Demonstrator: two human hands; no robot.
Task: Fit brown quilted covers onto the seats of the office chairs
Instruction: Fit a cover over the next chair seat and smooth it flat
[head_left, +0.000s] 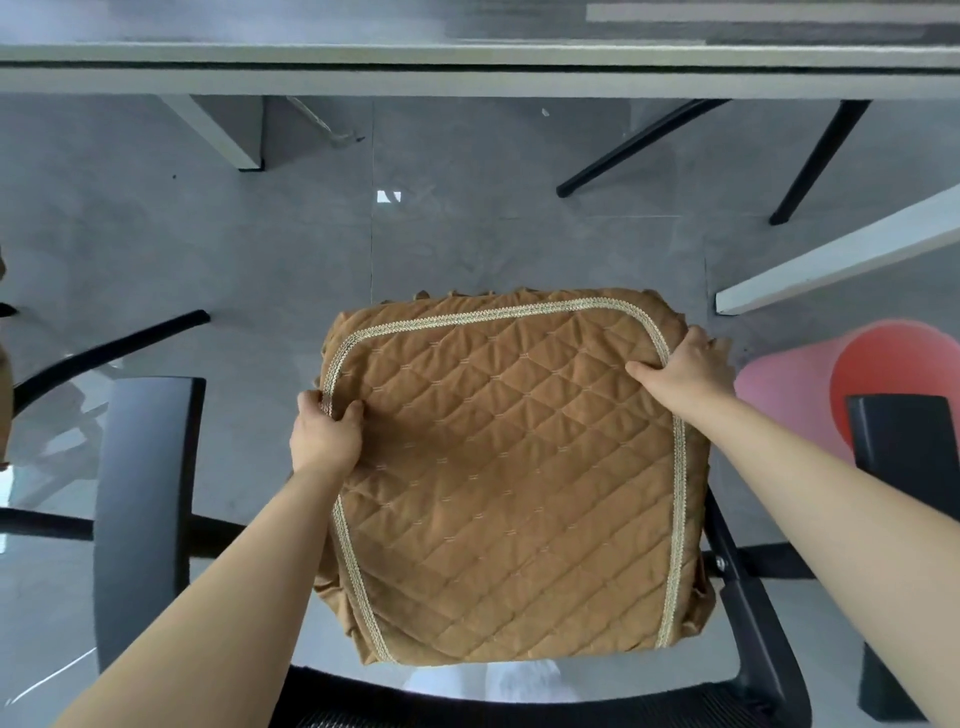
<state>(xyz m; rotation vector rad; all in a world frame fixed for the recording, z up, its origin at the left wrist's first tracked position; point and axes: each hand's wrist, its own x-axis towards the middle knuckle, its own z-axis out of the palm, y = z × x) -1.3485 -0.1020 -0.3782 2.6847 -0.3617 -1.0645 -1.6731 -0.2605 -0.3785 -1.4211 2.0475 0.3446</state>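
Stretching the Cover Over the Seat

From the head view, the brown quilted cover (511, 467) lay over the chair seat between both hands. The left hand (326, 434) pinched its trimmed edge; the right hand (688, 366) gripped the far corner, likely to pull it taut.

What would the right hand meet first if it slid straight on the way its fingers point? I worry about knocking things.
The right hand would likely leave the cover's far corner, meeting only bare floor; depth is unclear.
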